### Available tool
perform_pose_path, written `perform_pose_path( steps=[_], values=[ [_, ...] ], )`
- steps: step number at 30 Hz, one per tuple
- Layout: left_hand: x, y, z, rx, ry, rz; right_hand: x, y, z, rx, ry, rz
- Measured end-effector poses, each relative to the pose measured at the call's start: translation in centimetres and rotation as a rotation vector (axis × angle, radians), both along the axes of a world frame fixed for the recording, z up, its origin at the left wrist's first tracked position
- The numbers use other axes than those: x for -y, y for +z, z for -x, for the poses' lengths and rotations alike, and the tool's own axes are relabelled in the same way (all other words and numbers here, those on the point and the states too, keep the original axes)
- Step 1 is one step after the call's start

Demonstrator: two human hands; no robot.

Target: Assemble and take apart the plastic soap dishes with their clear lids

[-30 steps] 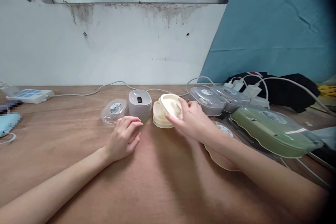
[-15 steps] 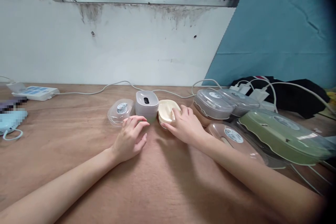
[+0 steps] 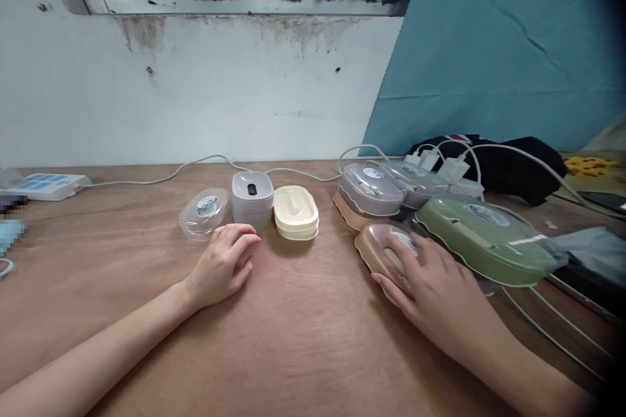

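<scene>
My left hand (image 3: 222,265) rests on the table with its fingers loosely bent and apart, holding nothing. Just beyond its fingertips lie a clear lid (image 3: 193,223) with a round label and a pale grey stack of containers (image 3: 252,199) with a dark slot on top. To the right of these sits a stack of cream shallow containers (image 3: 296,208), which neither hand touches. My right hand (image 3: 435,280) is over a brown lidded container (image 3: 381,251), thumb along the near side and fingers across its clear, labelled lid. The hand covers that container's right part.
Behind my right hand stand grey lidded containers (image 3: 374,192) and a large green one (image 3: 479,241). White cables and chargers (image 3: 452,169) run along the back. A white power strip (image 3: 46,186) lies at the far left. The wall closes off the table's rear.
My right hand has left the cream stack and moved right onto the brown container. My left hand stays near the clear lid. The view has turned slightly right.
</scene>
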State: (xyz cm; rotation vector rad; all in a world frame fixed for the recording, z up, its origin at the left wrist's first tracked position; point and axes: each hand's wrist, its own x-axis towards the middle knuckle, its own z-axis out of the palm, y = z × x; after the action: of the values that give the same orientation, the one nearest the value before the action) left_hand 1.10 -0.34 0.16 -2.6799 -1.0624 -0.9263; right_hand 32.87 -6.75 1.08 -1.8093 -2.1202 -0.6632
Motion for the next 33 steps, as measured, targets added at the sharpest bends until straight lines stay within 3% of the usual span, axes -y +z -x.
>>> perform_pose_path(
  steps=[3,5,9,11,13,16,19,21,22,25,26,28,30,33],
  values=[
    [0.4,0.2,-0.1,0.044,-0.036,-0.012,0.7,0.3,-0.5,-0.039,0.186,0.046],
    [1.0,0.6,-0.4,0.083,-0.146,0.036,1.2,0.7,0.3,-0.057,0.375,0.081],
    [2.3,1.5,-1.3,0.136,-0.438,0.378,0.4,1.2,3.2,-0.097,0.832,0.261],
    [2.5,1.8,-1.4,0.113,-0.477,0.506,-0.8,0.8,4.7,-0.185,0.977,0.319],
    [2.4,1.8,-1.3,0.087,-0.462,0.56,-2.1,-0.1,5.9,-0.331,1.01,0.304],
    [2.0,1.5,-0.6,0.151,-0.4,0.574,-3.2,-1.2,6.8,-0.543,0.934,0.311],
    [1.7,1.9,0.3,0.266,-0.371,0.474,-3.2,-1.6,6.7,-0.641,0.836,0.428],
    [1.3,2.6,1.2,0.378,-0.27,0.299,-3.1,-1.6,6.4,-0.641,0.792,0.489],
    [0.9,3.0,1.8,0.454,-0.158,0.191,-3.1,-1.6,6.3,-0.625,0.785,0.505],
    [-1.0,3.6,4.1,0.635,0.387,-0.028,-3.3,-1.9,6.0,-0.562,0.821,0.514],
    [-1.8,3.5,4.9,0.611,0.554,-0.009,-3.4,-2.0,6.0,-0.549,0.83,0.509],
    [-3.1,2.9,6.3,0.525,0.748,0.11,-3.5,-2.2,6.0,-0.537,0.832,0.513],
    [-4.0,2.2,6.9,0.435,0.831,0.233,-3.5,-2.2,6.1,-0.539,0.831,0.524],
    [-4.2,1.4,6.5,0.387,0.874,0.29,-3.4,-2.1,6.1,-0.54,0.841,0.538]
  ],
)
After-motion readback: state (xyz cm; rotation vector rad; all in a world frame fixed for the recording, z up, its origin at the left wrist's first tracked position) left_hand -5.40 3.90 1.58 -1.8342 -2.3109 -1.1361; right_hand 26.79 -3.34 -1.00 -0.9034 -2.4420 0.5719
